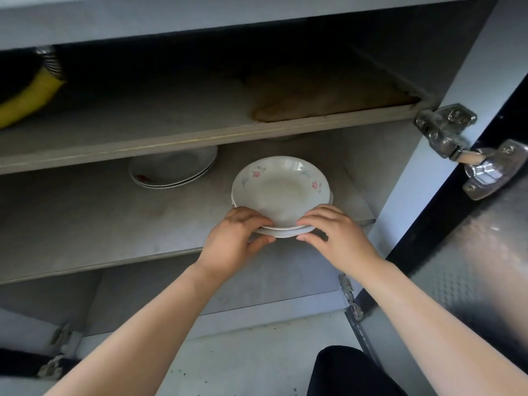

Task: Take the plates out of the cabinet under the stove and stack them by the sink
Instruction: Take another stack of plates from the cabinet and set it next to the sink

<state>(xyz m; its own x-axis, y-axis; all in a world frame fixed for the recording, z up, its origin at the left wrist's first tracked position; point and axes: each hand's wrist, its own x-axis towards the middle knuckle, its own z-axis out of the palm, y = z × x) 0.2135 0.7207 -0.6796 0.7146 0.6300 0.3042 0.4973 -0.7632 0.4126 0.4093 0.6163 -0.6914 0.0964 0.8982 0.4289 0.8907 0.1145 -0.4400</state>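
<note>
In the head view, a white flower-patterned ceramic plate stack (278,190) on the grey cabinet shelf (100,224) is clamped at its 6 o'clock rim by the fingers (313,215) of the left hand (231,238) and right hand (340,238); removal is judged underway, and a level withdrawal is called for.

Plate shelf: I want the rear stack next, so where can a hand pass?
Bare shelf lies left of the left hand, in front of the rear stack. Crowded on the right: the flowered stack and right hand leave only a narrow strip before the cabinet wall.
</note>
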